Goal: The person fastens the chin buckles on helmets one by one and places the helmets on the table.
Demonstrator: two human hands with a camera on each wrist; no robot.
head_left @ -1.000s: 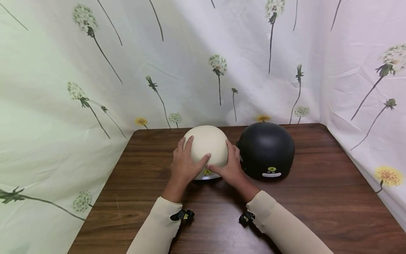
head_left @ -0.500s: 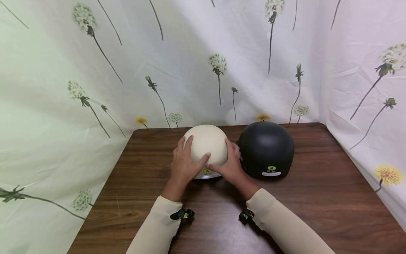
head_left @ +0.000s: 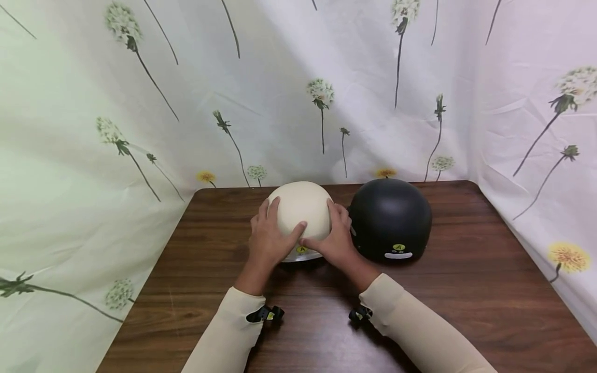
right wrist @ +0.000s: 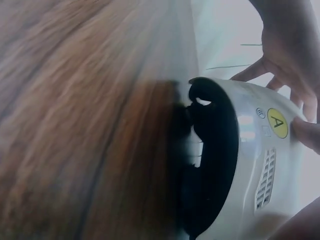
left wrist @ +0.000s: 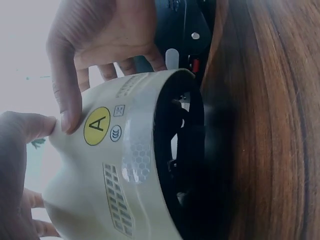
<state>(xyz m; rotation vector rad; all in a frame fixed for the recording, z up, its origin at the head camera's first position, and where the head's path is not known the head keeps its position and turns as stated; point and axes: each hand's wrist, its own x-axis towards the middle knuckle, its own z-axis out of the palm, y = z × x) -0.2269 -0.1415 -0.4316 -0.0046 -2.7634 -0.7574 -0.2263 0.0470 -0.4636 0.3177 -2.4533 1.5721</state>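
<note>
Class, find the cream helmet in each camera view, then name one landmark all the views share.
Head: the cream helmet is just below centre, between the left hand and right hand.
Left wrist: the cream helmet fills the lower left, its opening facing right.
Right wrist: the cream helmet is at lower right, its opening facing left.
Shared landmark: the yellow "A" sticker on its shell.

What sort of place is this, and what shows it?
Probably a makeshift indoor workspace: dandelion-printed sheeting hangs around a wood-grain table, with a cream helmet and a black helmet side by side.
</note>
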